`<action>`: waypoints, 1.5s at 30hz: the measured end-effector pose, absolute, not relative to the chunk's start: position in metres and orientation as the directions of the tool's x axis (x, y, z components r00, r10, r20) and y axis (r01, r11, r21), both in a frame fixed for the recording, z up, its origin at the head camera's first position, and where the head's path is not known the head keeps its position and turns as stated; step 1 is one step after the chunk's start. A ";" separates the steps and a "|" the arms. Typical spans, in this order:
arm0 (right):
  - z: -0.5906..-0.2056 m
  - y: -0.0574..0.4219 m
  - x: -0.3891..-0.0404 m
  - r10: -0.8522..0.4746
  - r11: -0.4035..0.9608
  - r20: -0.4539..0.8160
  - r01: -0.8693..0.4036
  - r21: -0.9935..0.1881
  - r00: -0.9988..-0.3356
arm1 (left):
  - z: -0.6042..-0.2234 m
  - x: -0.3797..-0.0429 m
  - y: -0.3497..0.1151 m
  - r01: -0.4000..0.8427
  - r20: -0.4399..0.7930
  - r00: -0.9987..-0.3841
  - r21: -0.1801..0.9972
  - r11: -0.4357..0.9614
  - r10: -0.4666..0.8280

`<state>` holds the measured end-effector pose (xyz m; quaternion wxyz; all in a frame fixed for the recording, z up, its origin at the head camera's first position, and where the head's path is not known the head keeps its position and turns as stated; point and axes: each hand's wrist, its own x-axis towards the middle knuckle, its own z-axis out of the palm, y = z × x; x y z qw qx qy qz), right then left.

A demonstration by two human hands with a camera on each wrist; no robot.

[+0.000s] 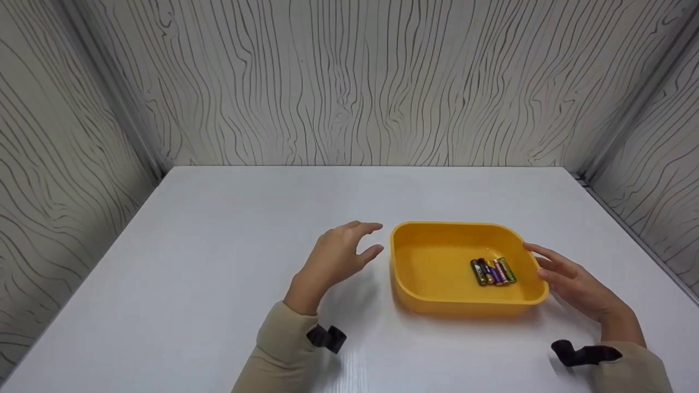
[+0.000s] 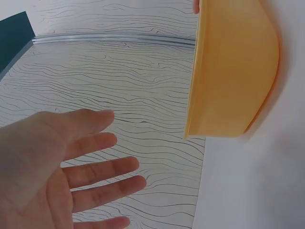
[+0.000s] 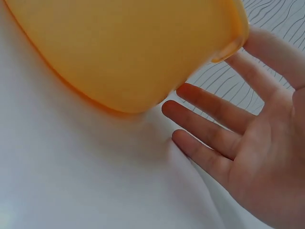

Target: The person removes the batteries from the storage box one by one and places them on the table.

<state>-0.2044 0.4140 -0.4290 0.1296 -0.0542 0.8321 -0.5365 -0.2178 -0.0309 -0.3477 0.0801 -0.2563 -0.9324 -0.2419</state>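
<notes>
On the right half of the white table (image 1: 191, 262), the yellow plastic bin (image 1: 464, 307) sits upright, long side toward me. Batteries (image 1: 497, 271) lie side by side in a tight row on its floor, near the right end; wrappers dark, purple, green. My right hand (image 1: 580, 285) is at the bin's right end: fingers loosely extended, index and thumb at the rim, the other fingers spread below it beside the outer wall. No closed grip there. My left hand (image 1: 337, 256) is off the bin's left end, just beside it, not touching: thumb and fingers apart, palm holding nothing. Beige sleeves (image 1: 276, 349) on both arms, black bracket (image 1: 587, 355) at each wrist.
</notes>
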 end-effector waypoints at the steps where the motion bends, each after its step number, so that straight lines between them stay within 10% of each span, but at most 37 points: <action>1: -0.429 0.414 -0.204 -0.230 0.411 -0.161 0.054 -0.910 -0.960 | -0.347 -0.218 -0.029 0.516 0.263 -0.856 0.411 0.751 0.445; 13: -0.428 0.408 -0.204 -0.337 0.144 -0.082 0.034 -0.989 -0.938 | -0.346 -0.215 -0.008 0.578 0.228 -0.815 0.391 0.716 0.533; 45: -0.429 0.375 -0.214 -0.305 0.354 -0.080 -0.035 -0.935 -0.949 | -0.367 -0.240 0.061 0.339 -0.179 -0.859 0.506 0.793 0.480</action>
